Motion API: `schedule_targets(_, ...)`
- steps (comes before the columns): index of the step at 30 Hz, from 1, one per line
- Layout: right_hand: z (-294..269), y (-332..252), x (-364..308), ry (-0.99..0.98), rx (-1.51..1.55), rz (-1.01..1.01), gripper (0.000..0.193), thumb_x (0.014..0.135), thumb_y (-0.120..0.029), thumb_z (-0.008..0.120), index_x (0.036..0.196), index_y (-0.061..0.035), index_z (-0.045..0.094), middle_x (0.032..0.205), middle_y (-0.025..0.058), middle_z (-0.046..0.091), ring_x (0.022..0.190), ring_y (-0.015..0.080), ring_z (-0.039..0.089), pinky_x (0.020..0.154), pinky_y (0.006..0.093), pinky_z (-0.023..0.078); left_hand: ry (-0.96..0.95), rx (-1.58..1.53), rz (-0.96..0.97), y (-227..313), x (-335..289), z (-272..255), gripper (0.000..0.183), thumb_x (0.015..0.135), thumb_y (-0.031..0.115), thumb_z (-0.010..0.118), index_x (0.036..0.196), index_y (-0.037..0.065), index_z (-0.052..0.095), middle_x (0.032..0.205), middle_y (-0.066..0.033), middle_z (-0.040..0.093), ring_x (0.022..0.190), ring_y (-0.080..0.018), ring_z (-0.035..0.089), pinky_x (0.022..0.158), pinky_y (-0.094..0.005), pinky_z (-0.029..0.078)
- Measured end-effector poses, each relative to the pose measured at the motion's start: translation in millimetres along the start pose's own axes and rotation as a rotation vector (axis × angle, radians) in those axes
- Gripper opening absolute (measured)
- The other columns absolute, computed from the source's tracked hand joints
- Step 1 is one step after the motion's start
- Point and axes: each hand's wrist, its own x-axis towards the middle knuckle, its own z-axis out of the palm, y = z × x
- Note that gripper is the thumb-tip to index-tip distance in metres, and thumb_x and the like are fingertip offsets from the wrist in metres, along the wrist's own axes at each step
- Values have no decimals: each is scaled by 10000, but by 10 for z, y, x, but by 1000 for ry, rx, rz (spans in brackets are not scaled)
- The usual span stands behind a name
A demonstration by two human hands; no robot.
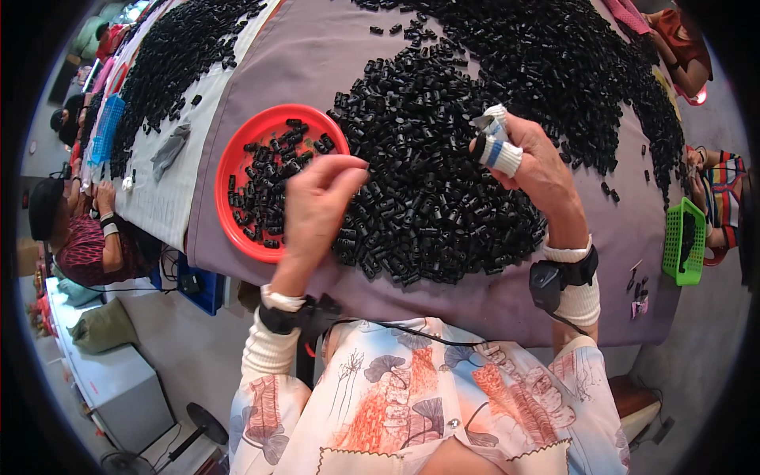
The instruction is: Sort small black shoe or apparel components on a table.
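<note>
A large heap of small black plastic pieces (427, 158) lies on the mauve tablecloth before me. To its left is a round red tray (228, 226) holding a loose layer of the same pieces. My left hand (317, 210) hovers over the tray's right rim, thumb and fingers pinched together; whatever is between them is too small to make out. Over the heap's right side, my right hand (542, 162) is closed, with white, blue-striped finger covers (500, 154) on its fingers. A small black piece (478, 145) shows at its fingertips, partly hidden.
More black pieces (554, 71) spread across the far side. At right hangs a green basket (683, 241) by the table edge. A second table at left bears another heap (174, 63), a grey cloth (169, 150) and a blue basket (108, 131). Other people sit along both sides.
</note>
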Motion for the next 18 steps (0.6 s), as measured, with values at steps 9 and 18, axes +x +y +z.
schedule_targets(9, -26, 151, -64, -23, -64, 35, 144, 777, -167, 605, 841, -39, 585, 579, -28, 491, 469, 35, 437, 399, 204, 330, -75, 604, 341, -121, 84, 790, 216, 723, 162, 696, 853, 9, 616, 714, -92, 562, 635, -195, 570, 589, -306, 454)
schedule_targets(18, 59, 160, -36, -44, 18, -15, 227, 756, -136, 647, 931, -1, 593, 632, -7, 518, 570, 50, 434, 499, 231, 372, -197, 72, 71, 208, 131, 573, 177, 758, 66, 676, 909, 1, 610, 803, -28, 600, 680, -45, 553, 575, -196, 447)
